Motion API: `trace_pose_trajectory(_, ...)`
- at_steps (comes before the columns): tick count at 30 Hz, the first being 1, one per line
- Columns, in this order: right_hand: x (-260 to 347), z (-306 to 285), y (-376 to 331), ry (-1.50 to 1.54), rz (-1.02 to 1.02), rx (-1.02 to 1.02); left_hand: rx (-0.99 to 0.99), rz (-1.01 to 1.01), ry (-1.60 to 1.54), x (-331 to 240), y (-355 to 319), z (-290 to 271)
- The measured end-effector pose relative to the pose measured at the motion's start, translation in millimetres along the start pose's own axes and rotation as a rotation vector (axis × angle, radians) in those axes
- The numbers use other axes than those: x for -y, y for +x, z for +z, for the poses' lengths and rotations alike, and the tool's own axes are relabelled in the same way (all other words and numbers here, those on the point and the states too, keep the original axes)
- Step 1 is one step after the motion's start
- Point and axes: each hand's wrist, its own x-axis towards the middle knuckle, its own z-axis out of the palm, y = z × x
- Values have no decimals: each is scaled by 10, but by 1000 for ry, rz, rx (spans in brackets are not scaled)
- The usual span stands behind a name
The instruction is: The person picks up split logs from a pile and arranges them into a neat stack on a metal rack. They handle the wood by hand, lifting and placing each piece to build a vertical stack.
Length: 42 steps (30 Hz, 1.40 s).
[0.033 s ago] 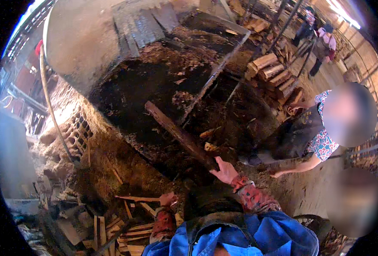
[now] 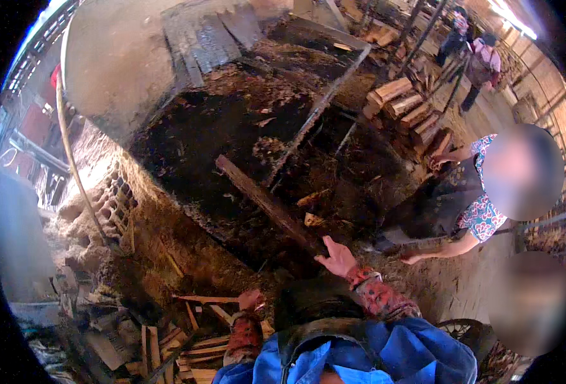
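A long dark wooden beam (image 2: 267, 201) slants from the sooty pit toward me. My right hand (image 2: 338, 257) is at its near end, with the thumb apart and the fingers stretched out; whether it touches the wood I cannot tell. Lower on the left, my left hand (image 2: 250, 300) looks closed, its fingers partly hidden. A thin wooden strip (image 2: 207, 299) runs up beside that hand, and I cannot make out whether the hand holds it.
Split firewood (image 2: 222, 349) lies below my left hand. More logs (image 2: 401, 105) are stacked at the far right. A crouching person (image 2: 481, 192) is close on my right, reaching low. A metal bar (image 2: 321, 105) crosses the dark pit (image 2: 212, 128). Two people (image 2: 478, 70) stand farther back.
The view has shifted very slightly. My hands and the beam hold nearly the same places.
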Motion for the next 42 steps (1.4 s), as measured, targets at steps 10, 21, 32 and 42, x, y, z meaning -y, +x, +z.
trace_pose_trajectory(10,-1452,-416,-507,48,241,126,682,-81,-637,335,586,672)
trace_pose_trajectory(21,-2884,-208,-1032,109,537,202,-101,-124,297,27,910,1552)
trace_pose_trajectory(32,-3430,616,-1042,268,656,117,-171,20,374,-327,1037,1990)
trace_pose_trajectory(42,-3527,1015,-1050,167,679,-18,-130,-398,367,-1112,1551,2005)
